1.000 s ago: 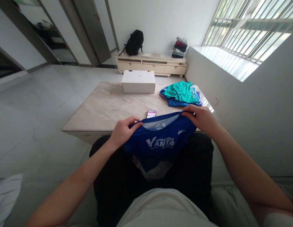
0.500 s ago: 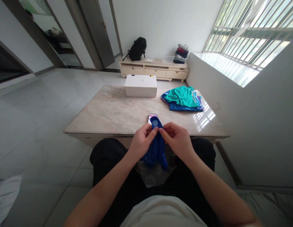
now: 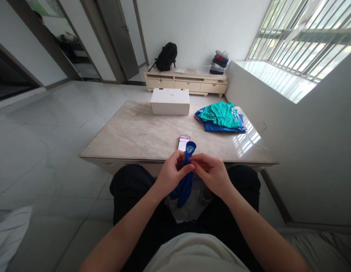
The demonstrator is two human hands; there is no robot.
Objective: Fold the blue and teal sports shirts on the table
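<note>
A shiny blue garment (image 3: 185,190) hangs between my knees in front of the table's near edge. Its upper part is drawn together into a narrow strip, with a loop showing a paler inside at the top. My left hand (image 3: 172,172) is closed around this strip from the left, thumb across the front. From the other side my right hand (image 3: 213,173) pinches the edge just below the loop. What lies between those fingertips is partly hidden. Just beyond the loop a phone (image 3: 183,143) with a lit screen lies on the table, its lower right corner covered.
The marble-topped table (image 3: 130,136) holds a white box (image 3: 170,102) and, at right, a pile of teal and blue clothes (image 3: 222,117). Behind, a low cabinet (image 3: 186,84) carries a black backpack (image 3: 166,56) and folded clothes (image 3: 220,62). A barred window is at right.
The garment's hanging part has swung left and narrowed, and its loop has turned and tightened. My right fingertips have slid slightly down its edge. More of the phone shows.
</note>
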